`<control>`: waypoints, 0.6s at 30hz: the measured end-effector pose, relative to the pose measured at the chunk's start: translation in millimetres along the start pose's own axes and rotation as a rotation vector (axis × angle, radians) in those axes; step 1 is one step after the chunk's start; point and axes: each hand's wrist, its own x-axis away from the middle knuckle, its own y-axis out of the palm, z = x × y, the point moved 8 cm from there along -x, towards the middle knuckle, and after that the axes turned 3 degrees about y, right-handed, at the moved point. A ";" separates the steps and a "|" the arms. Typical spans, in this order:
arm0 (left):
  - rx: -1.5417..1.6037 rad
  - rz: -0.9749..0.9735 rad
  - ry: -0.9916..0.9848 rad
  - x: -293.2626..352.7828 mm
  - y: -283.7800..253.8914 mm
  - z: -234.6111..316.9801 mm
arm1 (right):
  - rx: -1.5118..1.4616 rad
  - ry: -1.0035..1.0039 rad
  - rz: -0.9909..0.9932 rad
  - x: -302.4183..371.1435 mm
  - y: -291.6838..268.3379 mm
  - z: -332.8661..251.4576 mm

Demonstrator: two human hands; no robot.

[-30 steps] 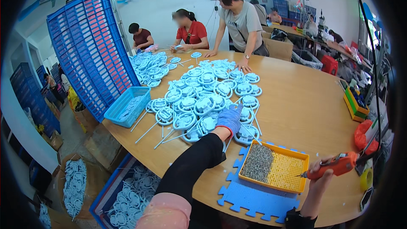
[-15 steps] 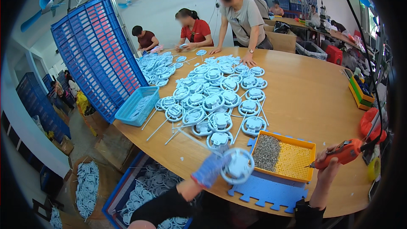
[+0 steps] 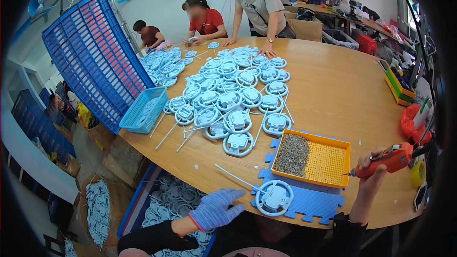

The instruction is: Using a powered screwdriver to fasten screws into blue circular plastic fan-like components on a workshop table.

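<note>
Gripping an orange driver [image 3: 395, 158], the right hand [image 3: 371, 181] sits right of the tray [image 3: 328, 163]; the left hand [image 3: 216, 209], seemingly empty, is left of it, near a blue wheel [image 3: 275, 197].

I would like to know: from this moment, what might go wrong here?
The right hand holds the orange-red power driver with its tip close to the rim of the yellow tray; a bump might scatter the loose small grey pieces.

The wheel-shaped part rests unheld on the blue foam mat, its rod sticking out past it; the nearby left hand could knock it askew.
</note>
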 end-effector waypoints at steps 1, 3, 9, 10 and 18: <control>-0.002 0.001 0.001 -6.4 0.7 7.5 | -0.016 0.007 -0.034 0.4 2.2 -0.7; -0.017 0.194 0.335 -21.0 -8.6 49.2 | -0.009 0.005 -0.037 0.9 1.5 -1.3; -0.102 0.092 0.552 -65.5 30.2 65.1 | 0.003 0.014 0.006 -0.7 4.4 6.5; -0.058 0.115 0.532 -67.9 35.2 64.7 | -0.007 0.023 -0.007 -0.7 4.5 7.4; -0.073 0.263 0.404 -69.2 47.9 83.1 | 0.004 0.083 -0.020 4.7 -1.9 13.6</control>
